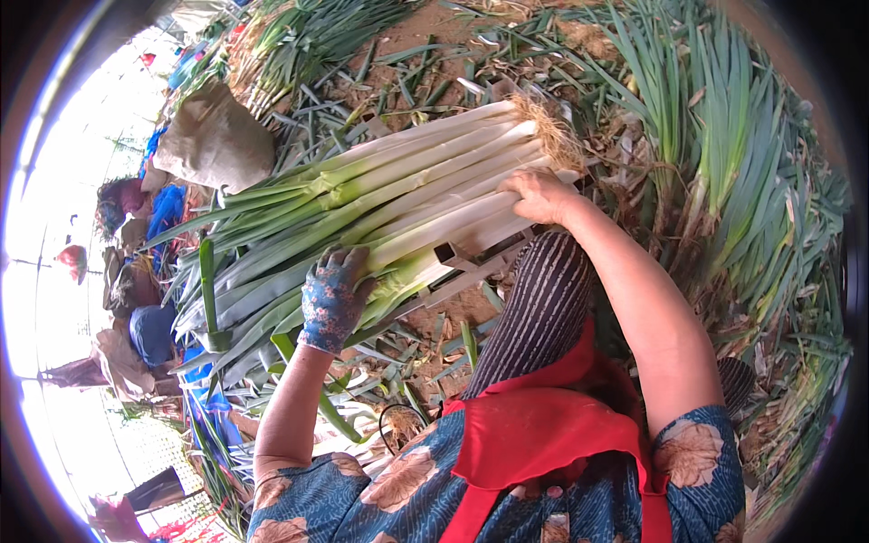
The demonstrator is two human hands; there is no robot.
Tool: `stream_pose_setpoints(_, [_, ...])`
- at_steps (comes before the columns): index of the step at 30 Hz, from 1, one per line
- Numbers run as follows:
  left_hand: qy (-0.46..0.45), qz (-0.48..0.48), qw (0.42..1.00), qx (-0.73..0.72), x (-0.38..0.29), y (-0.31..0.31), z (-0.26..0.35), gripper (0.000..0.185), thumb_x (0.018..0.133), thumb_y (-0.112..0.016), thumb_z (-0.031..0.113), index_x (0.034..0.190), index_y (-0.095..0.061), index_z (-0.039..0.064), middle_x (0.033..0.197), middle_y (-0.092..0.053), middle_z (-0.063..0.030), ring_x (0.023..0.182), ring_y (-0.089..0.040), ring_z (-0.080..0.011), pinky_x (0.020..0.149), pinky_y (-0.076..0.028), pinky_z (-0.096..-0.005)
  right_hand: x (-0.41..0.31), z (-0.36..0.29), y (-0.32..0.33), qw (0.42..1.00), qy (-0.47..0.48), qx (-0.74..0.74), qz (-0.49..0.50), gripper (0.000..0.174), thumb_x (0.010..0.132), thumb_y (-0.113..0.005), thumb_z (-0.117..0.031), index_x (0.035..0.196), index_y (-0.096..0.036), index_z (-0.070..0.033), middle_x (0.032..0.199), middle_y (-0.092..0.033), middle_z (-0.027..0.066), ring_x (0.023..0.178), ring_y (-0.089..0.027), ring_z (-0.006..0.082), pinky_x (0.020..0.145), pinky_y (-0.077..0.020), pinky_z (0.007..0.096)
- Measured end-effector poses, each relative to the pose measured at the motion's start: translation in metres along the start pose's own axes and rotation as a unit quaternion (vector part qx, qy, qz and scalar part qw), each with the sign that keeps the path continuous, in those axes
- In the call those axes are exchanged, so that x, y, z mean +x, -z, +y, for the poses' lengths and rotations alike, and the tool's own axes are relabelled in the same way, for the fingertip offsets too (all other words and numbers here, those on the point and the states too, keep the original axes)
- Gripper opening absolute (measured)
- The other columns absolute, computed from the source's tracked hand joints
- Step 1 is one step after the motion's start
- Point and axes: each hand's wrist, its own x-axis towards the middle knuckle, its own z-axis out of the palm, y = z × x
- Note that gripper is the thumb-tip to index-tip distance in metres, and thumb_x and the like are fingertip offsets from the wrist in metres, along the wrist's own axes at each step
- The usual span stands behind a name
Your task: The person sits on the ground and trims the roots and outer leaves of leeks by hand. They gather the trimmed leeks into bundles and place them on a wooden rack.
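A broad row of long green onions (434, 178), with white stalks and green leaves, lies side by side across a metal frame (461, 275) in front of me. Their trimmed-looking roots (553, 136) point to the upper right. My left hand (336, 295), in a blue flowered glove with dark fingertips, rests on the near edge of the row where the stalks turn to leaves. My right hand (540, 195), bare, is on the white stalks near the root end, with its fingers curled over them; part of its fingertips is hidden.
Uncut green onions (719, 149) are heaped along the right side, and another pile (305, 41) lies at the top left. A full sack (214, 139) stands beyond the leaves. Leaf scraps (434, 75) litter the soil. Blue bundles and people sit at the far left.
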Motion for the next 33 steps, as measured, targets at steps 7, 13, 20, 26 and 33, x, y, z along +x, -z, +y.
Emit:
stream_pose_setpoints(7, [-0.068,0.021,0.997,0.006,0.0,-0.018,-0.002,0.041,0.074,-0.07,0.015,0.113,-0.06,0.006,0.106,-0.061,-0.0164,0.106,-0.055,-0.0371,0.091,-0.044,-0.0474,-0.025,0.053,0.049,0.854,-0.012,0.465,0.232,0.035,0.086,-0.059,-0.005,0.12,-0.062,-0.009,0.114,-0.064,0.0039,0.108,-0.058,0.0139,0.097,-0.0462,0.0301])
stream_pose_setpoints(13, [-0.041,-0.018,0.999,0.029,0.01,-0.013,-0.003,0.033,0.077,-0.067,0.017,0.107,-0.06,0.005,0.1,-0.062,-0.0181,0.099,-0.056,-0.0383,0.083,-0.046,-0.0476,-0.037,0.044,0.027,0.92,0.014,0.305,0.246,0.026,0.091,-0.062,-0.026,0.114,-0.065,-0.015,0.118,-0.064,0.0095,0.11,-0.059,0.0197,0.095,-0.0494,0.0367])
stream_pose_setpoints(20, [-0.118,-0.009,0.993,-0.001,0.021,-0.001,-0.001,0.034,0.073,-0.07,0.014,0.105,-0.062,0.004,0.095,-0.062,-0.0179,0.099,-0.055,-0.04,0.085,-0.046,-0.0462,0.004,0.043,-0.033,0.936,0.013,0.188,0.297,0.027,0.093,-0.057,-0.033,0.112,-0.065,-0.016,0.116,-0.065,0.0089,0.098,-0.064,0.0243,0.092,-0.0492,0.033])
stream_pose_setpoints(26, [-0.064,-0.021,0.997,-0.024,0.012,-0.014,-0.017,0.034,0.073,-0.07,0.014,0.104,-0.062,0.004,0.1,-0.062,-0.0192,0.099,-0.056,-0.0395,0.085,-0.046,-0.0467,-0.023,0.042,0.025,0.967,-0.061,0.04,0.244,0.022,0.08,-0.065,-0.019,0.102,-0.07,-0.017,0.1,-0.068,0.0079,0.092,-0.065,0.0251,0.083,-0.0527,0.0367])
stream_pose_setpoints(33, [-0.066,-0.035,0.997,-0.016,0.021,-0.005,-0.011,0.033,0.076,-0.069,0.016,0.106,-0.062,0.005,0.099,-0.062,-0.0191,0.096,-0.057,-0.039,0.082,-0.047,-0.0469,-0.027,0.041,0.01,0.986,0.001,-0.101,0.133,0.037,0.077,-0.065,-0.019,0.114,-0.065,-0.013,0.115,-0.062,0.0065,0.103,-0.061,0.0258,0.095,-0.0468,0.0374])
